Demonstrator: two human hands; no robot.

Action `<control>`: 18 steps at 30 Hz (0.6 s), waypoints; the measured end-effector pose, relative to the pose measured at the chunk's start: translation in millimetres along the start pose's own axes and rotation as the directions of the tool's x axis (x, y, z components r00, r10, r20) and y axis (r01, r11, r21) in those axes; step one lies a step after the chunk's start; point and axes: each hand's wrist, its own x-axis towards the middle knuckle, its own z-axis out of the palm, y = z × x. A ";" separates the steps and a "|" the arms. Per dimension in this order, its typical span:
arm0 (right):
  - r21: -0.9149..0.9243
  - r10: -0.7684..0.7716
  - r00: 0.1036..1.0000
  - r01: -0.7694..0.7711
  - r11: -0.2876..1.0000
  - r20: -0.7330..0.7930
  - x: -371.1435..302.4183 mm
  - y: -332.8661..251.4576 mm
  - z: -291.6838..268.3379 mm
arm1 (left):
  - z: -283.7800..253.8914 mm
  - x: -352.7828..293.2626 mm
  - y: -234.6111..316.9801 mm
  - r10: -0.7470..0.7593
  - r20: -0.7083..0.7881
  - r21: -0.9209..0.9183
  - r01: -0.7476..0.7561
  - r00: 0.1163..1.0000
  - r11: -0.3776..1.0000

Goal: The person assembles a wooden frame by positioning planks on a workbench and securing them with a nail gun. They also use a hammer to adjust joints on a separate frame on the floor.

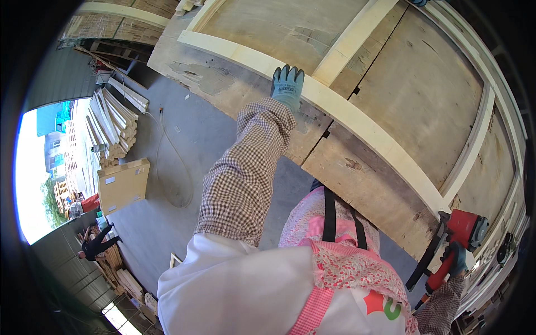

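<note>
My left hand (287, 89), in a blue glove with dark fingertips, lies on the long pale wooden rail (245, 57) of a frame. Its fingers point away from me across the rail, close to where a crosspiece (354, 42) joins it. On the right, my gloved right hand (459, 259) is closed around the handle of a red and black nail gun (468, 230). The tool's head is by the right end of the rail, near a corner joint with another crosspiece (469, 148); whether it touches the wood I cannot tell.
The frame lies on a worn plywood worktable (357, 167). A blue glove (419, 3) shows at the far edge. Left, on the grey floor, are a hose (167, 139), stacked pale slats (111, 120) and a tan panel (124, 185). A person in dark clothes (100, 243) is farther off.
</note>
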 end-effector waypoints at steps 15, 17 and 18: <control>0.424 0.070 0.993 -0.024 0.905 -0.092 5.7 65.0 34.6 | 8.9 60.1 -18.1 0.237 0.323 0.067 -0.272 0.916 0.960; 0.410 -0.006 0.990 0.064 0.910 -0.142 4.7 84.5 40.7 | 10.5 60.8 -17.0 0.261 0.273 0.051 -0.285 0.926 0.957; 0.426 -0.026 0.991 0.081 0.901 -0.134 9.3 95.8 44.3 | 15.4 55.6 -19.5 0.259 0.262 0.044 -0.280 0.930 0.959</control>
